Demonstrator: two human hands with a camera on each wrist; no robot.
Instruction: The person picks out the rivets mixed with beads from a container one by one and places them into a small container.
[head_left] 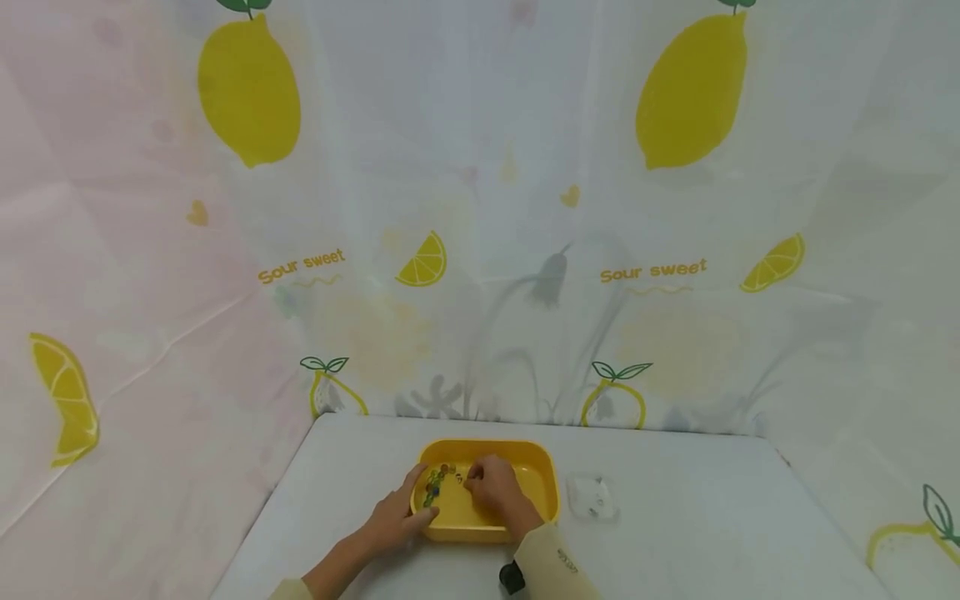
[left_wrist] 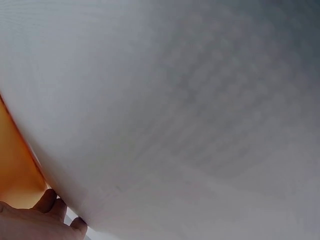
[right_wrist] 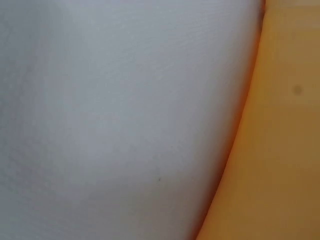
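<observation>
A yellow plastic tray (head_left: 468,534) sits on the white table in the head view. My left hand (head_left: 392,518) holds its left front corner, thumb over the rim and fingers along the outer left wall. In the left wrist view the fingers (left_wrist: 47,201) lie beside that wall. Several small shiny marbles (head_left: 432,487), green, orange and blue, lie in a curved row along the tray's left side. My right hand (head_left: 493,483) is inside the tray, fingers bent and tips together, right beside small dark pieces (head_left: 459,478). I cannot tell whether anything is pinched there.
A clear square box (head_left: 592,497) with small pieces in it stands just right of the tray. The white table (head_left: 690,517) reaches back to a lemon-print curtain (head_left: 495,333), which also hangs on both sides. A dark wrist device (head_left: 512,577) shows at my right cuff.
</observation>
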